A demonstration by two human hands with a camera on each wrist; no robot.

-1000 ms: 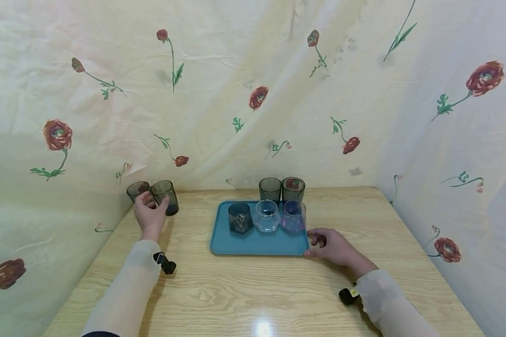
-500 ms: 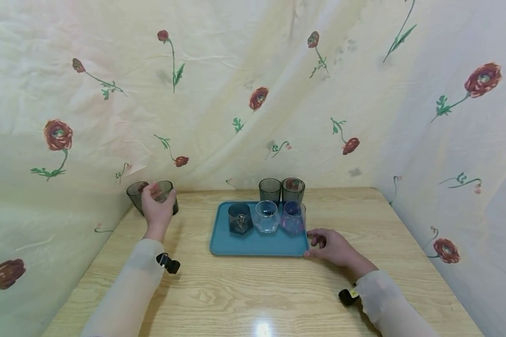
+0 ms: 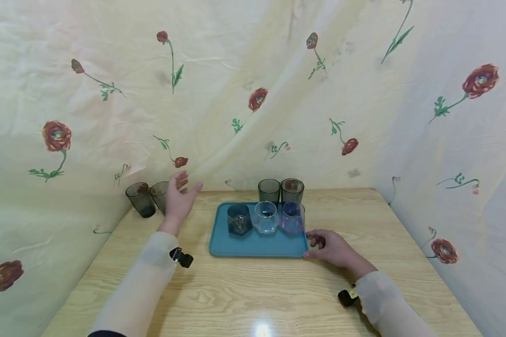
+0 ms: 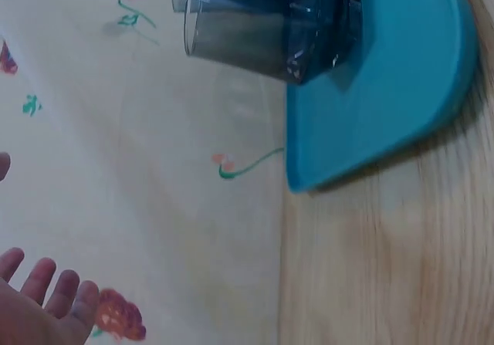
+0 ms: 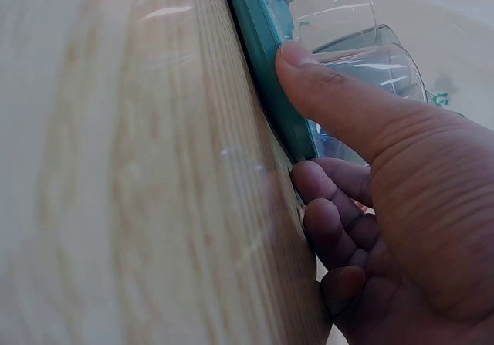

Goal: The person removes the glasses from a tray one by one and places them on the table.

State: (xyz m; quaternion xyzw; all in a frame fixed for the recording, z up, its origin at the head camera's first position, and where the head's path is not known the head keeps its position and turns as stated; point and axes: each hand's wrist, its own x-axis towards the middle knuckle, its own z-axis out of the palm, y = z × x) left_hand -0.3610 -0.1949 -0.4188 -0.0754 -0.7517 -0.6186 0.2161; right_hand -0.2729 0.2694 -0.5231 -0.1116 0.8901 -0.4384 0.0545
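My left hand [image 3: 179,202] is raised with its fingers spread, holding nothing, in front of two smoky grey tumblers at the back left. One tumbler [image 3: 141,202] shows whole; the other tumbler [image 3: 158,193] is partly covered by the hand. My right hand [image 3: 332,248] grips the right front corner of a blue tray [image 3: 257,246]; in the right wrist view the thumb [image 5: 332,90] lies on its rim. On the tray stand a dark faceted glass [image 3: 239,221], a clear glass [image 3: 266,220] and a purple-tinted glass [image 3: 293,220].
Two more smoky tumblers stand behind the tray's glasses, a left one [image 3: 269,189] and a right one [image 3: 292,189]. A flowered cloth [image 3: 219,117] hangs behind and beside the wooden table [image 3: 253,290].
My left hand has let go of the tumblers at the back left and moved right, its fingers spreading. The right hand and the tray have stayed in place.
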